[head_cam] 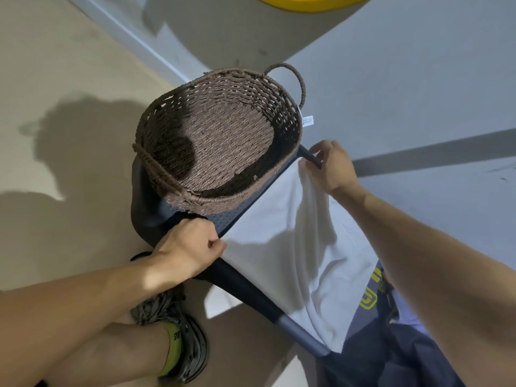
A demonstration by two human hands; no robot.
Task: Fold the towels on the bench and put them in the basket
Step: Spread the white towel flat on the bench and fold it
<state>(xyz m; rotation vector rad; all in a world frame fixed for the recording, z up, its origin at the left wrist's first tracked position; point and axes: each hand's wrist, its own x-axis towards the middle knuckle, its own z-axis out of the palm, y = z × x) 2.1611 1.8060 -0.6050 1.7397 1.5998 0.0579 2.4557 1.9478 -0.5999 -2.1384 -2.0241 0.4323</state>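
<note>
Head view: white towel [282, 247] lay spread on the bench [245, 289], just beside the empty woven basket [220, 141]. It looked soft, light, floppy — best held by its corners. Left hand [190, 250] and right hand [332, 166] each pinched a basket-side corner. Plain, creased cloth.

The woven basket [217, 141] stands open-topped in the middle of the frame on the far end of the surface [223, 219], its mouth unobstructed and nothing inside. Its loop handle [293, 79] rises at the upper right rim. A white towel [284, 247] covers the surface below it, each far corner held in a grip: left hand [190, 250], right hand [332, 166], just beside the basket wall.
</note>
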